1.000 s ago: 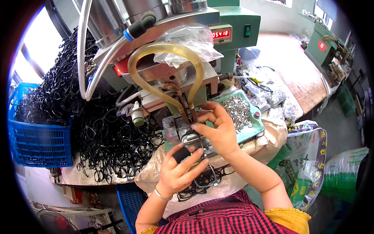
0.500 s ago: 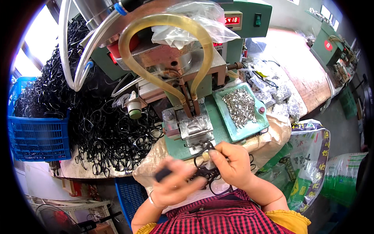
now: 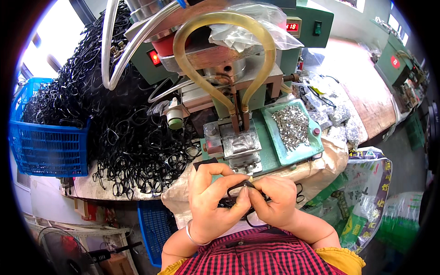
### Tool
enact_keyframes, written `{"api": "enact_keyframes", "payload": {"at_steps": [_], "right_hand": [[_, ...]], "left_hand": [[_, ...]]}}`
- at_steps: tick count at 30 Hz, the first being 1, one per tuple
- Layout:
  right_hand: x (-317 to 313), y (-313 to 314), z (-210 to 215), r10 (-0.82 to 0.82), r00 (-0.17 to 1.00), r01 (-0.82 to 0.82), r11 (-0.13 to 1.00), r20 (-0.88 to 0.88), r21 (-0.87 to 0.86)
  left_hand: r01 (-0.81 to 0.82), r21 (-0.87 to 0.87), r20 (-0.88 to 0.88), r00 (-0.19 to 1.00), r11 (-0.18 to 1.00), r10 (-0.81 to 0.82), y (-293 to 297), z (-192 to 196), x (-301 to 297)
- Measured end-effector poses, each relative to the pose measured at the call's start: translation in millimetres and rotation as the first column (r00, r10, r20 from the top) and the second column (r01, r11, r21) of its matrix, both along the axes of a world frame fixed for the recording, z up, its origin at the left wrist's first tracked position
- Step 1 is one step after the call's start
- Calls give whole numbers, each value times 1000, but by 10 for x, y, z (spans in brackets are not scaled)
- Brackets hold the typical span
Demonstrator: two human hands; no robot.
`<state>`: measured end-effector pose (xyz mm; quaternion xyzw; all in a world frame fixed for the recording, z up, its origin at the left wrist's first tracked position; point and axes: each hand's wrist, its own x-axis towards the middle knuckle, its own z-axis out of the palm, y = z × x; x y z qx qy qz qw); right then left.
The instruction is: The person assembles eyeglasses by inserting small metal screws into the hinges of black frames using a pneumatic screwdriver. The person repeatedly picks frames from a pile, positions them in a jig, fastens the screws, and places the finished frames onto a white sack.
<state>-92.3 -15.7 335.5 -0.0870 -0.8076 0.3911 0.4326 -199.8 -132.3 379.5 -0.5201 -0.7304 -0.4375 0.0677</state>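
Note:
A black eyeglass frame (image 3: pixel 234 187) is held up close in front of me, most of it hidden by fingers. My left hand (image 3: pixel 211 195) is closed on its left part, thumb and fingertips pinched together; a black sleeve (image 3: pixel 205 163) covers one of its fingers. My right hand (image 3: pixel 277 198) pinches the same frame from the right, fingertips almost touching the left ones. Just beyond both hands is the metal fixture (image 3: pixel 242 141) of a green bench machine, with two copper-coloured electrodes (image 3: pixel 239 123) above it. Whether a small part sits between my fingertips cannot be made out.
A teal tray (image 3: pixel 286 159) holding many small metal pieces lies right of the fixture. Black eyeglass frames (image 3: pixel 137 151) are heaped at left, with more in a blue basket (image 3: pixel 48 149). A yellowish hose (image 3: pixel 224 18) loops over the machine. Plastic sacks (image 3: pixel 362 201) stand at right.
My left hand, blurred and apart from the frame before, has come in to pinch it beside my right hand. The view has shifted, so the machine appears farther right.

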Motion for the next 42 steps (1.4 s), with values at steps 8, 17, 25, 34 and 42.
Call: {"api": "enact_keyframes", "payload": {"at_steps": [8,17,25,34,42], "right_hand": [[20,-52,-36,6,1000,-6,999,6,-46],[68,16,-128,113,957,-55,975,266,-215],[363,482,-177,159,775,-27,975,612,-219],[399,1196,-813,-710,659,538,676,248,504],[-43,1420,-777,-610,763,499,765,211,408]], "left_hand": [[14,59,112,994,998,-21,2,-83,31],[88,-11,229,970,996,-83,-141,-300,-87],[-752,56,-441,572,657,691,-256,-591,-1882],[-728,373,-158,561,575,813,-75,-1029,-2121],[332,631,-252,942,701,-220,79,-571,-444]]}}
